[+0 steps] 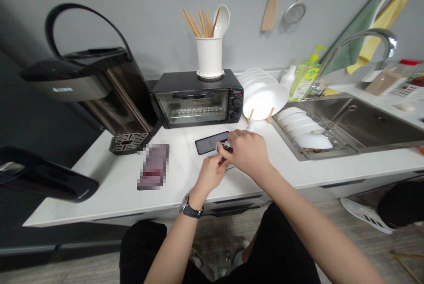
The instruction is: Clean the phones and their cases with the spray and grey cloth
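Both hands meet above the white counter (185, 187), fingers closed around a small dark object with pale markings (226, 145); its kind is not clear. My left hand (210, 172), with a watch (191, 207) at the wrist, pinches it from below and the left. From the right, my right hand (251, 150) grips it and hides much of it. Just behind lies a flat grey rectangle with a black rim (206, 143), phone-like. A white-topped item (250, 125) shows partly behind my right hand. Something flat under my hands is mostly covered.
A black toaster oven (195, 103) carries a white holder (210, 56) of chopsticks. White plates (265, 98) stand in a rack beside the sink (374, 120), which holds several bowls (303, 127). To the left are a black dispenser (96, 89) and a pixelated item (154, 167). Another person's shoe (366, 215) shows right.
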The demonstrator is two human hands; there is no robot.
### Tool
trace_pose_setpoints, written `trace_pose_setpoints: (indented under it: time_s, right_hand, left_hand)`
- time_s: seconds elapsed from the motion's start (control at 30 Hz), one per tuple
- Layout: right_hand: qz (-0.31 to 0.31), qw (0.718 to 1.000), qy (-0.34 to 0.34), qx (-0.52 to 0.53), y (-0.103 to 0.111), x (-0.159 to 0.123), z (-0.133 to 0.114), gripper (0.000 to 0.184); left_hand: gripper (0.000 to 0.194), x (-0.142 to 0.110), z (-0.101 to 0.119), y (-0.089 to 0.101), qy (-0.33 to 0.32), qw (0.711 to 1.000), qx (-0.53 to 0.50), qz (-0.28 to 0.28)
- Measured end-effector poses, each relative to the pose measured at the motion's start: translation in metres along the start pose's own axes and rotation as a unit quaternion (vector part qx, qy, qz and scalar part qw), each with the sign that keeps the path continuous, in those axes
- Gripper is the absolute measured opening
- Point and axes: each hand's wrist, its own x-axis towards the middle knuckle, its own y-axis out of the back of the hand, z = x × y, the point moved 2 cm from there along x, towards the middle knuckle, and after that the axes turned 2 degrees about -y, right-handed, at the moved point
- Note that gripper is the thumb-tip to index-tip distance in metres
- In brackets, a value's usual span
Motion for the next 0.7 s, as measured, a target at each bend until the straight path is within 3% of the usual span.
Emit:
trace_pose_setpoints:
  time_s: [0.1, 0.17, 0.3, 0.37, 0.47, 0.53, 0.7]
  right_hand:
    - [0.033, 0.998, 0.061, -0.011, -0.004, -0.001, -0.011, 0.020]
    - [0.060, 0.994, 0.094, -0.020, -0.013, -0.004, -0.013, 0.015]
    - [0.148, 0.976, 0.157, 0.009, -0.036, -0.018, -0.002, 0.027]
    - [0.162, 0.979, 0.119, 0.040, -0.044, -0.022, 0.010, 0.037]
    - [0.129, 0.989, 0.002, 0.071, -0.043, -0.022, 0.025, 0.052]
    - [0.098, 0.993, -0.033, 0.056, -0.035, -0.019, 0.027, 0.057]
    - [0.036, 0.999, 0.024, 0.005, -0.004, -0.006, 0.010, 0.046]
  left_hand:
    - [0.021, -0.001, -0.001, 0.001, -0.004, 1.000, 0.002, 0.006]
    - [0.021, -0.001, -0.001, 0.001, -0.002, 1.000, 0.002, 0.002]
    - [0.023, -0.001, -0.001, 0.001, 0.008, 1.000, 0.016, 0.000]
    - [0.024, -0.001, -0.001, 0.000, 0.007, 1.000, 0.015, 0.002]
    - [0.024, -0.001, -0.001, 0.000, -0.003, 1.000, -0.011, 0.004]
    - [0.024, -0.001, 0.000, 0.000, -0.006, 1.000, -0.026, 0.008]
    - [0.019, -0.001, 0.000, 0.001, -0.003, 1.000, -0.002, 0.001]
